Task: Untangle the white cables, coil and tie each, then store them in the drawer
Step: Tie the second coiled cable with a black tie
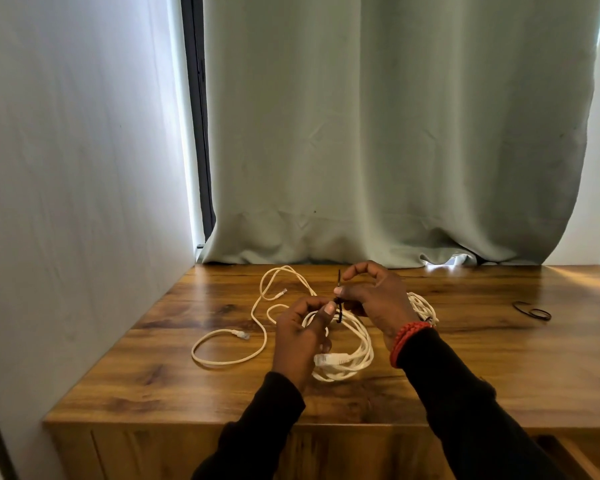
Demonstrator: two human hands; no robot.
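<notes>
On wood desk (465,358) by curtain (395,133), both hands' grip pinching, prob., black tie (339,308).

The wooden table (465,375) carries loose white cable (257,344), a coiled bundle (425,308); dark ties (532,311) lie apart.

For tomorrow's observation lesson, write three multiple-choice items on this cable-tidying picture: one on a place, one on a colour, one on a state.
1. Where do the spare ties lie on the wooden top?
A. far right
B. front left
C. under the curtain

2. What colour is the tie going round the coiled cable?
A. white
B. black
C. red

3. In what state is the loose cable at the left?
A. coiled and tied
B. spread out, untied
C. held in a hand

Key: 1 A, they lie alone toward the right edge. 2 B, the left hand and right hand pinch a dark strip. 3 B, it sprawls in open loops, both plugs free.
</notes>
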